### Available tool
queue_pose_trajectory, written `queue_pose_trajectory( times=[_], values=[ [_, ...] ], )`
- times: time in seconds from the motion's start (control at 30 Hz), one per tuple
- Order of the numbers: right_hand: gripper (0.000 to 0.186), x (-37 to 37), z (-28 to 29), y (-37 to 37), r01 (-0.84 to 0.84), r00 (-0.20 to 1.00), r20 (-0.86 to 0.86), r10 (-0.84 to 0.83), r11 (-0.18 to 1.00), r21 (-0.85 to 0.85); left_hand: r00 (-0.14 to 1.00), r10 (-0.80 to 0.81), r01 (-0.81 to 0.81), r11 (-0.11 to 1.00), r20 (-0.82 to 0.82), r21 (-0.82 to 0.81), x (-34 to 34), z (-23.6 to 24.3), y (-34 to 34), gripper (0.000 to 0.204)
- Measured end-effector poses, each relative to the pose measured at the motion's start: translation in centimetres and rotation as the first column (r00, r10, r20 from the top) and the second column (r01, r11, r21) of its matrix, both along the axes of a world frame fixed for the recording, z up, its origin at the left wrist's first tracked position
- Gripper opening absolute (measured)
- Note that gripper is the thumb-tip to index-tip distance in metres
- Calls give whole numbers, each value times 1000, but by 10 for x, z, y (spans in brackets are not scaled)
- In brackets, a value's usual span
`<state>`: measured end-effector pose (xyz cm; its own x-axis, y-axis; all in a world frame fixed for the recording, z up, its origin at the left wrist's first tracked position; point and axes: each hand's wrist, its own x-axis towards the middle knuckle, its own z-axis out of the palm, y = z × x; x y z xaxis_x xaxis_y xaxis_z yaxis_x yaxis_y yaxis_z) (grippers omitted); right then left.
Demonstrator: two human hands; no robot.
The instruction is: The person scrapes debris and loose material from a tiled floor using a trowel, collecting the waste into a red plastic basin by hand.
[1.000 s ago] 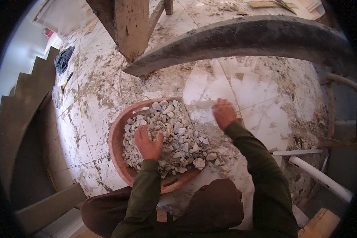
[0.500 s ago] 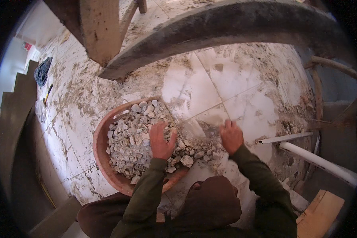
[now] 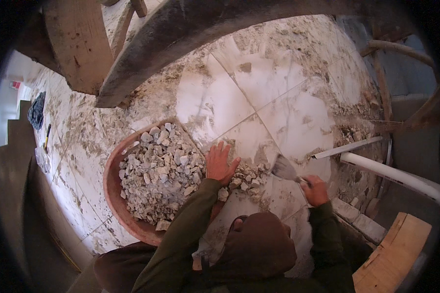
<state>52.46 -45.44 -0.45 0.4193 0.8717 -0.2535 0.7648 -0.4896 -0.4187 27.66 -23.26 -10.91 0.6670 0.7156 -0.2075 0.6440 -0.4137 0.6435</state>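
A scraper (image 3: pixel 283 168) with a broad flat blade is gripped by its handle in my right hand (image 3: pixel 316 189). Its blade is down at the floor, beside a small heap of loose stones (image 3: pixel 249 177). My left hand (image 3: pixel 220 165) lies with fingers spread at the right edge of the reddish tub (image 3: pixel 113 188), next to that heap. Grey gravel (image 3: pixel 162 168) fills much of the tub. Part of the tub's near right rim is hidden behind my left forearm.
White floor tiles (image 3: pixel 239 105) carry smears of dried mortar. A curved beam (image 3: pixel 195 34) and a wooden post (image 3: pixel 78 44) stand at the far side. White pipes (image 3: pixel 386 168) lie at the right, above a wooden board (image 3: pixel 393 251). Dark steps (image 3: pixel 14 151) rise at the left.
My left hand has moved right, off the gravel to the tub's edge. My right hand has come nearer and to the right, and the scraper in it now shows plainly. The view has shifted.
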Motion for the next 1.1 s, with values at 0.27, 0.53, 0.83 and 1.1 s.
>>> queue_pose_trajectory(
  times=[0.27,0.53,0.83,1.1],
  values=[
    [30,-13,-88,-98,239,835,-427,-348,927,-288,990,-63,73,995,-129,70,23,-10,-36,86],
    [26,-105,-136,36,232,852,-488,-189,972,30,991,-26,14,995,134,94,16,-28,-51,65],
    [19,-107,-49,80,-11,947,-316,63,987,162,916,146,-182,981,374,62,2,22,-36,49],
    [19,-171,15,184,-399,784,-283,552,798,452,826,368,-498,831,428,246,-122,118,11,40]
  ],
)
